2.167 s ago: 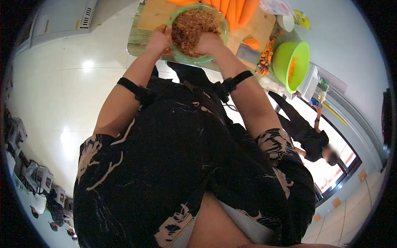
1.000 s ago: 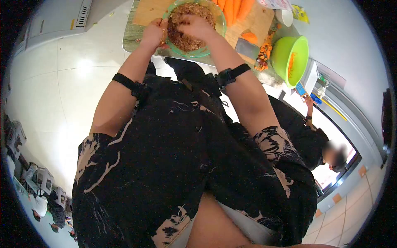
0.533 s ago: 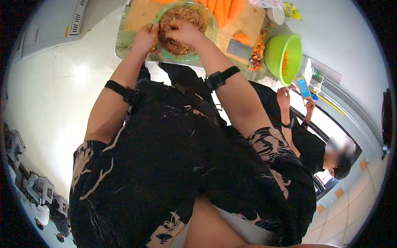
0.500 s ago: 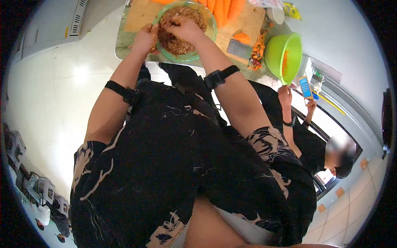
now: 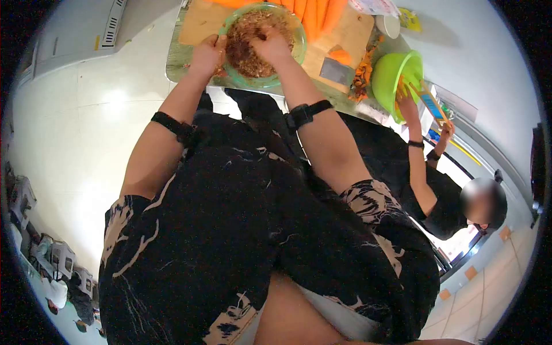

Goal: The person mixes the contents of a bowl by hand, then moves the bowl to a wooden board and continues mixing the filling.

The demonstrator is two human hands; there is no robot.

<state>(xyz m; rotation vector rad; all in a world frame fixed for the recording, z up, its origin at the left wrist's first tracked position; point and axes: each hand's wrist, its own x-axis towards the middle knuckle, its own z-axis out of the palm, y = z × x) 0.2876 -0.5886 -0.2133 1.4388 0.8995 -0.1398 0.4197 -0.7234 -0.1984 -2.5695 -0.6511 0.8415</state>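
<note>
A clear green-tinted bowl (image 5: pixel 299 46) near the table's front edge holds a brown, crumbly minced mixture (image 5: pixel 246 57). My left hand (image 5: pixel 208 56) is closed on the bowl's left rim. Inside the bowl, my right hand (image 5: pixel 272 47) presses into the mixture with its fingers curled, and the fingertips are partly buried. Behind and to the right of the bowl, peeled carrots (image 5: pixel 313 17) lie on a wooden cutting board (image 5: pixel 359 29).
A cleaver blade (image 5: pixel 335 71) and a carrot piece (image 5: pixel 340 56) lie on the board. Orange peelings (image 5: pixel 363 73) sit beside a green basin (image 5: pixel 386 75). At right, a co-worker's hand (image 5: pixel 407 102) reaches into the basin; their other holds a grater (image 5: pixel 434 108). A white cup (image 5: pixel 388 26) stands behind.
My right hand has shifted right within the bowl, and the mixture is stirred differently. My left hand stays at the rim. The co-worker's hand has moved from the basin's edge into it.
</note>
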